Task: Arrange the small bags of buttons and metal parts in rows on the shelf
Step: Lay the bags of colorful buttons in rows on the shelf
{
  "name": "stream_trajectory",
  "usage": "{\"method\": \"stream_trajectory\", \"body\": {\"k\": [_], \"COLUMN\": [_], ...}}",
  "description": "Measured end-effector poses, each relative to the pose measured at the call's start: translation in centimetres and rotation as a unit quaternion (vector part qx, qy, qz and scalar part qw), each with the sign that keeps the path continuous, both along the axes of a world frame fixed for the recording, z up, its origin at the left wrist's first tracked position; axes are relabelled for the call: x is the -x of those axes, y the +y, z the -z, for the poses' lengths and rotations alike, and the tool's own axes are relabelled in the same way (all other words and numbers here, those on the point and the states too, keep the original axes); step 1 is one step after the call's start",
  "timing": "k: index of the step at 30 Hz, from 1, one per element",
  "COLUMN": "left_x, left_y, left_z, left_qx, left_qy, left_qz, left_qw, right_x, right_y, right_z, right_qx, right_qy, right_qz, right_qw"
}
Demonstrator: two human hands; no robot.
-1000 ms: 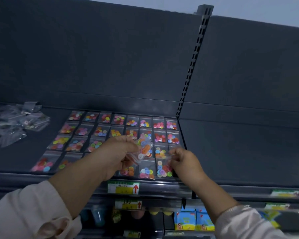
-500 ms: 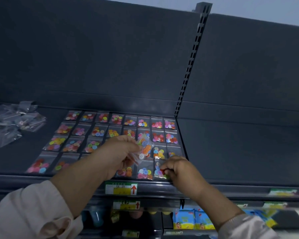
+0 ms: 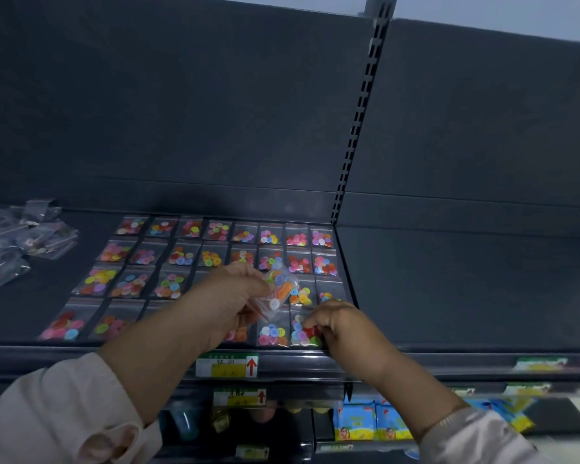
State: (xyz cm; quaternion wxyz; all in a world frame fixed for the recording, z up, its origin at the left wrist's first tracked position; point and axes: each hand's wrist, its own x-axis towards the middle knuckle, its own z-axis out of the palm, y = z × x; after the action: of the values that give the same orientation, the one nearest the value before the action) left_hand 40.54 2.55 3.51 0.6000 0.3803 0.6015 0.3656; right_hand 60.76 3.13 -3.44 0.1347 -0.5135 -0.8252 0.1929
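The left hand [image 3: 228, 303] hovers over the shelf [image 3: 27, 316], its thumb and curled fingers pinching a few clear bags of buttons [image 3: 279, 289] by their sealed ends, tilted above the laid-out rows [image 3: 215, 249]; the right hand [image 3: 335, 321], fingers bent, pinches a front-row bag [image 3: 298, 333] near the right end of the grid, lying flat by the shelf's front edge. A loose pile of clear bags [image 3: 17, 242] sits well apart at the far left; a price label [image 3: 226, 365] hangs below the edge.
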Motion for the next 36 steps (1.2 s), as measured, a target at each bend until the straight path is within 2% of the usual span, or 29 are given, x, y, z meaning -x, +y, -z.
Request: {"method": "stream_trajectory", "body": {"k": [1, 3, 6, 9, 12, 19, 25, 27, 31, 36], "left_x": [-0.1, -0.3, -0.7, -1.4, -2.3, -3.5, -5.4, -5.6, -4.7, -3.0], "left_y": [0.0, -0.1, -0.1, -0.1, -0.2, 0.4, 0.7, 1.0, 1.2, 0.3], "left_z": [0.0, 0.0, 0.1, 0.1, -0.2, 0.0, -0.5, -0.3, 1.2, 2.8], "left_qx": [0.000, -0.001, -0.015, -0.031, -0.041, -0.031, -0.076, -0.094, -0.140, -0.188], "left_qy": [0.001, 0.003, 0.023, 0.053, 0.066, 0.049, 0.105, 0.122, 0.221, 0.332], "left_qz": [0.003, 0.014, 0.032, 0.063, 0.086, 0.057, 0.099, 0.099, 0.086, 0.130], "left_qw": [1.000, 1.000, 0.999, 0.996, 0.993, 0.997, 0.987, 0.983, 0.962, 0.915], "right_x": [0.0, 0.1, 0.5, 0.8, 0.9, -0.7, -1.3, -1.6, -2.7, -3.4], "right_y": [0.0, -0.3, -0.6, -0.5, -0.4, -0.5, -0.2, 0.0, 0.1, -0.1], "right_z": [0.0, -0.7, -3.2, -5.4, -5.9, -5.5, -6.1, -5.7, -3.7, -1.5], "right_qx": [0.006, 0.025, 0.119, 0.219, 0.245, 0.278, 0.248, 0.242, 0.224, 0.168], "right_qy": [0.014, 0.111, 0.324, 0.397, 0.392, 0.375, 0.383, 0.372, 0.362, 0.280], "right_qz": [0.013, 0.077, 0.138, 0.122, 0.099, 0.124, 0.087, 0.104, 0.210, 0.239], "right_qw": [1.000, 0.990, 0.928, 0.883, 0.881, 0.876, 0.885, 0.890, 0.880, 0.914]}}
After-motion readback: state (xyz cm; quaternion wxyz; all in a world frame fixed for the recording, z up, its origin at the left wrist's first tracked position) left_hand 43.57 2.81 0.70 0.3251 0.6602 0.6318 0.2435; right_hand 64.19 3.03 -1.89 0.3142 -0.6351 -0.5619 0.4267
